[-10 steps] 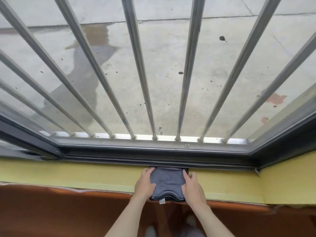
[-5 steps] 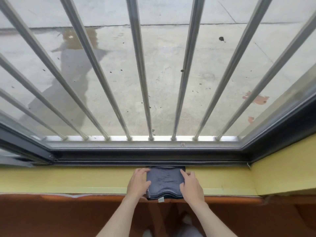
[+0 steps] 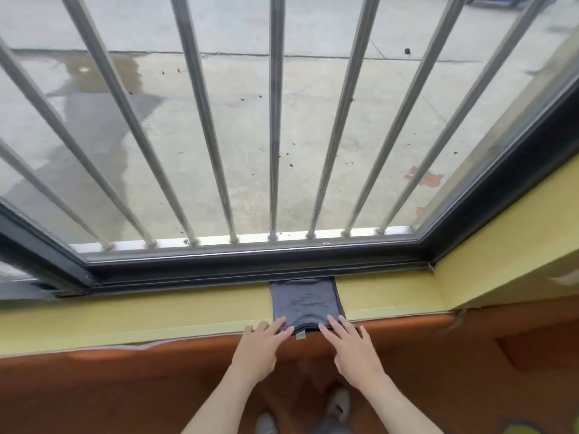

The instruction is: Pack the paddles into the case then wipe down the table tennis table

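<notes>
Down at the bottom edge, a pair of pale shoes (image 3: 338,402) shows between the forearms, on an orange-brown floor. Just above them the left hand (image 3: 255,350) and the right hand (image 3: 352,350) reach forward side by side, fingers straight and spread, holding nothing. The left fingertips (image 3: 282,324) lie on the near left corner of a folded dark grey cloth (image 3: 305,300); the right fingertips (image 3: 333,321) rest on its near right corner. Neither hand is curled round the fabric.

That cloth lies flat on a yellow window sill (image 3: 156,314), its far edge against the dark window frame (image 3: 250,264) and its near edge at the sill's lip, where a small tag (image 3: 300,335) hangs over. Beyond the frame, slanting metal bars (image 3: 274,120) stand before the glass, and past them lies stained concrete ground (image 3: 313,89) with a wet patch to the left.

Neither paddles, case nor table tennis table appear anywhere in view, so whether the packing or wiping is finished cannot be told. My judgement is that the cloth is the wiping cloth, neatly folded on the sill, which suits either fetching it before the wipe or putting it away after; the pictures do not settle which.
</notes>
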